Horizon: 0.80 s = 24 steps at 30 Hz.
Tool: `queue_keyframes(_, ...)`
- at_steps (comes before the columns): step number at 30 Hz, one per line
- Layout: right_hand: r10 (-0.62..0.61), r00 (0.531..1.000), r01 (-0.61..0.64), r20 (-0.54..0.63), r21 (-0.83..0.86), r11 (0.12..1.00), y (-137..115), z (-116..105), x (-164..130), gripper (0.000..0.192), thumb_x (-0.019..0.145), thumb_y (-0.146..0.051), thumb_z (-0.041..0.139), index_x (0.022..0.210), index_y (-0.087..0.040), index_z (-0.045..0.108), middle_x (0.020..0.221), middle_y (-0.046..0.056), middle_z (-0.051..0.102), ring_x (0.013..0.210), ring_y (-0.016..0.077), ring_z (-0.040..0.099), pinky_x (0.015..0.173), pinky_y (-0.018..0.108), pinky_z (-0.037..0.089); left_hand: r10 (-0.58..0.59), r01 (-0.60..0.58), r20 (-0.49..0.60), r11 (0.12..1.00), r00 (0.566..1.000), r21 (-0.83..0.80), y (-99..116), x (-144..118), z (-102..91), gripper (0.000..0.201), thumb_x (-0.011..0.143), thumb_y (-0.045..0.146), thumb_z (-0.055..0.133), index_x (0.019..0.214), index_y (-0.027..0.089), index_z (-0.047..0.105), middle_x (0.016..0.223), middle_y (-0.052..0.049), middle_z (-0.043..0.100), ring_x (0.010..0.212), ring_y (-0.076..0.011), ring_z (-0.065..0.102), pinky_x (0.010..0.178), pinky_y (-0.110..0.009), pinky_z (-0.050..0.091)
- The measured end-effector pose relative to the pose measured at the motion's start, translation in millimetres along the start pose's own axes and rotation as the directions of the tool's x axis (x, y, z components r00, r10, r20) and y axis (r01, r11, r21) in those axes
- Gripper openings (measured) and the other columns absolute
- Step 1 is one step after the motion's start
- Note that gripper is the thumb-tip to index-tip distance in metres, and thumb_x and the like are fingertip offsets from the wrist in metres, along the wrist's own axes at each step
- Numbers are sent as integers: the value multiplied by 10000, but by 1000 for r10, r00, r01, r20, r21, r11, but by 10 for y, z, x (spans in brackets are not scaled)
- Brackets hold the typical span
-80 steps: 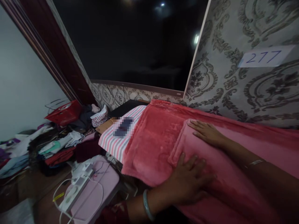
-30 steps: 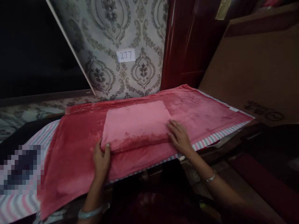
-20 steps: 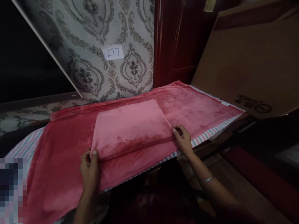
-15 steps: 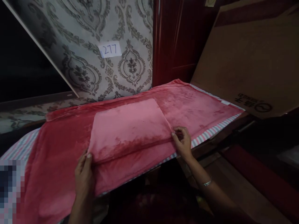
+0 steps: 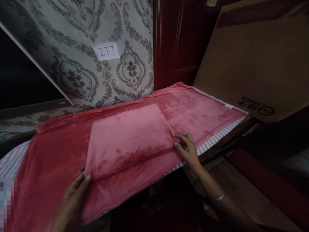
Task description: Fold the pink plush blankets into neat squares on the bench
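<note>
A folded pink plush cloth [image 5: 127,135] lies on a larger red-pink plush blanket [image 5: 193,109] in the head view. Its near side is darker and rounded along a fold. At its near left corner, my left hand [image 5: 74,190] pinches the edge between thumb and fingers. My right hand [image 5: 188,146] grips the opposite edge at the right, thumb below and index finger above. The cloth's underside is hidden.
A striped sheet [image 5: 222,132] shows beneath the blanket along the table's front edge. A large cardboard box [image 5: 253,64] stands at the right. Behind are a patterned wall [image 5: 130,29] with a paper marked 277 [image 5: 107,51], and a dark screen [image 5: 21,74] at left.
My left hand has shifted down and left along the cloth's left edge to its near corner. My right hand keeps its hold. The whole view has turned slightly.
</note>
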State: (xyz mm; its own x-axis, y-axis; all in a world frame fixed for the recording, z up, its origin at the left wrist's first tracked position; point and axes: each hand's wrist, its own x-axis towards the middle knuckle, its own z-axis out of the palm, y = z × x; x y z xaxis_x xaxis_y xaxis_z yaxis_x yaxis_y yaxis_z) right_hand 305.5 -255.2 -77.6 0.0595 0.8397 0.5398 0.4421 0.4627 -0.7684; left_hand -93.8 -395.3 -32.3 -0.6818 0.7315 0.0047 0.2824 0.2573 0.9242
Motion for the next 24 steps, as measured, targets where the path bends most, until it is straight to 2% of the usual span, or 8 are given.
queue_keyframes(3,17,999,-18,32,35,999,26,-7,29,253,882,-446,640,1048,-277,729,1101,96,593,1072,288,586,917,481,542,-55,57,97,998,994,-13,-50,23,-36,571,638,625,770,1080,264,754,1290,-59,701,1421,-365,446,1241,-560,236)
queue_keyframes(6,51,996,-56,79,65,996,61,-47,21,225,855,-465,668,940,-269,736,1106,100,599,1085,301,585,931,497,534,-50,55,109,997,993,-50,-87,25,-90,563,610,605,808,1075,291,765,1348,-39,677,1475,-360,370,1262,-554,177)
queue_keyframes(9,77,989,-84,124,57,995,96,-93,-11,229,816,-475,705,912,-269,734,1124,105,594,1084,308,584,914,496,537,-96,110,118,986,988,-122,-94,39,-139,544,566,583,836,1033,308,781,1343,-21,685,1465,-358,391,1262,-547,199)
queue_keyframes(13,98,990,-107,105,89,990,118,-99,-14,234,789,-485,721,847,-259,713,1083,100,592,1050,299,587,909,484,527,-148,164,121,978,982,-129,-87,108,-179,575,486,586,861,976,293,792,1341,-35,686,1460,-369,396,1259,-534,223)
queue_keyframes(15,128,988,-137,86,118,983,111,-87,14,236,793,-491,712,810,-256,698,1038,89,600,1018,286,589,911,475,517,-119,132,140,987,983,-91,-81,141,-193,577,496,600,853,976,286,791,1357,-44,675,1473,-369,375,1264,-529,205)
queue_keyframes(19,175,981,-188,86,171,967,66,-92,88,234,797,-485,707,775,-254,684,978,61,625,995,265,588,951,454,477,-40,45,231,999,972,-17,-12,147,-211,482,621,576,817,995,273,780,1352,-53,676,1475,-328,379,1275,-480,169)
queue_keyframes(21,177,977,-197,116,186,963,40,-120,117,226,794,-472,709,770,-249,680,964,52,638,986,255,591,960,438,460,-28,42,273,998,962,-46,56,122,-199,451,625,520,836,989,261,776,1289,-63,711,1453,-319,414,1273,-455,184)
queue_keyframes(24,166,974,-197,153,219,956,13,-192,154,219,791,-460,713,782,-245,673,961,44,649,967,242,594,937,407,461,-38,89,254,976,966,-196,164,69,-143,502,554,446,888,992,234,764,1155,-73,762,1353,-328,529,1225,-432,317)
